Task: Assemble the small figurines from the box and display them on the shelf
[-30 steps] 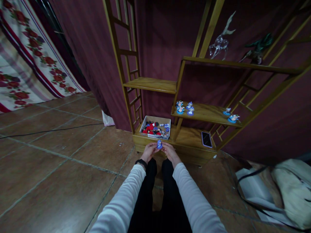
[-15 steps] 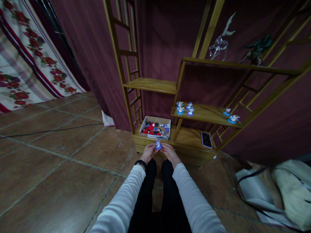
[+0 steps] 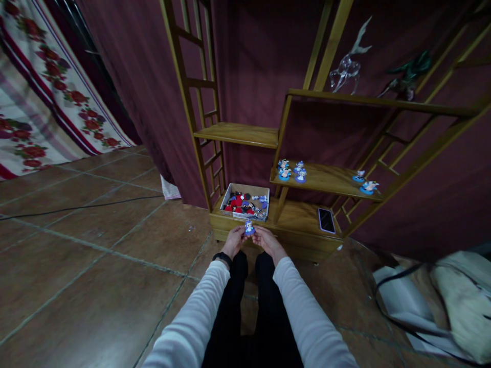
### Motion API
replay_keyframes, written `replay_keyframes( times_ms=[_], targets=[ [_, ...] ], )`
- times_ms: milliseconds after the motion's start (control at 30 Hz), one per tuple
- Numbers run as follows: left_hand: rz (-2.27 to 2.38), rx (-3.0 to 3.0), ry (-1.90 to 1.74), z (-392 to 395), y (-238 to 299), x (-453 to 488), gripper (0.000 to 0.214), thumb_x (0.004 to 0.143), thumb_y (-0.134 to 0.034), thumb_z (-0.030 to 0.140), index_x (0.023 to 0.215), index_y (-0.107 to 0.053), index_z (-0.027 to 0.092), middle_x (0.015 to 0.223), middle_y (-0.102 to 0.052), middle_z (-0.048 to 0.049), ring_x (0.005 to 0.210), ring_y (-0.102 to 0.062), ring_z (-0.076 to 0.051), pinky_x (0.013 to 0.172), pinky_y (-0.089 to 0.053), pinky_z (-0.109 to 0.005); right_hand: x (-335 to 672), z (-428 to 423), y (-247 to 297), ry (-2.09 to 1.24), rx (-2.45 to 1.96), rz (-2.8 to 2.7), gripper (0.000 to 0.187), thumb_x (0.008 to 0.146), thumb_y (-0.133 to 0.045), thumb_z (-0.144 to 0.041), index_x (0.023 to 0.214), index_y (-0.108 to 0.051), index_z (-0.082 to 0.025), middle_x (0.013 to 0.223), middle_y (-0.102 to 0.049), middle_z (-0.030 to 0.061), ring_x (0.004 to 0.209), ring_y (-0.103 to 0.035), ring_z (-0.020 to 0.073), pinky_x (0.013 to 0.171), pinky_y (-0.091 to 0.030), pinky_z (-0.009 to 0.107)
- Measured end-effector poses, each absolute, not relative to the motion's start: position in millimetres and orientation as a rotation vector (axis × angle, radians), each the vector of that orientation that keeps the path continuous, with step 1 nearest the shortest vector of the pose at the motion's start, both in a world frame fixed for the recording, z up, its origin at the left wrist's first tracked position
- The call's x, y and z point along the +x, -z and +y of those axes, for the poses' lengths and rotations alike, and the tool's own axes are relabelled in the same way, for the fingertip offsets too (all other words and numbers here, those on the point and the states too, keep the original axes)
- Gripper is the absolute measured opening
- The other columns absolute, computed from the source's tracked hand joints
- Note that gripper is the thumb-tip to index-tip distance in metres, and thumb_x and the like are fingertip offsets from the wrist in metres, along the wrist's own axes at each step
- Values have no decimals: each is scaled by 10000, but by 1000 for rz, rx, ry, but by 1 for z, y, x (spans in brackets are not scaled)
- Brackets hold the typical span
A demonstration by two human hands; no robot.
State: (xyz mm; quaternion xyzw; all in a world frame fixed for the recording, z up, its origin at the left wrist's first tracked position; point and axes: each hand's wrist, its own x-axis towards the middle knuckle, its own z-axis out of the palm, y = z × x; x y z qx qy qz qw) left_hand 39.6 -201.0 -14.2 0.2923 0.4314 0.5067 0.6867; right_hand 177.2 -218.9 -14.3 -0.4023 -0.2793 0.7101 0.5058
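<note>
Both of my hands pinch one small figurine on a blue base [image 3: 249,228] in front of a low wooden shelf unit [image 3: 307,225]. My left hand [image 3: 235,242] holds its left side and my right hand [image 3: 267,242] its right side. Just beyond them a white box [image 3: 246,202] full of red, black and blue pieces sits on the bottom board. Several matching figurines [image 3: 290,171] stand on the middle shelf, with two more [image 3: 365,182] at its right end.
A phone [image 3: 326,220] lies on the bottom board right of the box. A glass deer [image 3: 347,64] and a dark ornament [image 3: 408,76] stand on the upper shelf. A beige bag [image 3: 456,301] lies on the tiled floor at right. A black cable [image 3: 76,207] runs across the floor at left.
The figurine has been turned slightly between my fingers; both hands stay in the same place.
</note>
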Motion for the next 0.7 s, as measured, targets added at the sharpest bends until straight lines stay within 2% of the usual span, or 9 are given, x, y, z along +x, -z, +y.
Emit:
replay_keyframes(
  times_ms=[300,533,700],
  targets=[
    [913,619,-1149,-199,17,40,89,750,-629,183,726,-604,101,578,-610,-23,472,-537,-60,454,-410,-151,178,-217,19,-1671,-971,-681,201,730,-653,-221,911,-599,-152,741,-680,48,582,-614,100,578,-503,223],
    [835,608,-1076,-203,10,38,110,764,-631,199,746,-632,91,619,-627,-45,546,-566,-73,572,-470,-179,178,-218,21,-1609,-965,-637,185,712,-666,-224,879,-611,-166,720,-676,37,614,-629,115,608,-520,241],
    [778,703,-1030,-208,2,39,175,690,-701,176,842,-672,96,762,-672,-72,655,-596,-87,643,-463,-184,178,-218,20,-1580,-971,-614,190,699,-674,-221,873,-617,-171,702,-669,28,619,-629,116,617,-517,242]
  ],
)
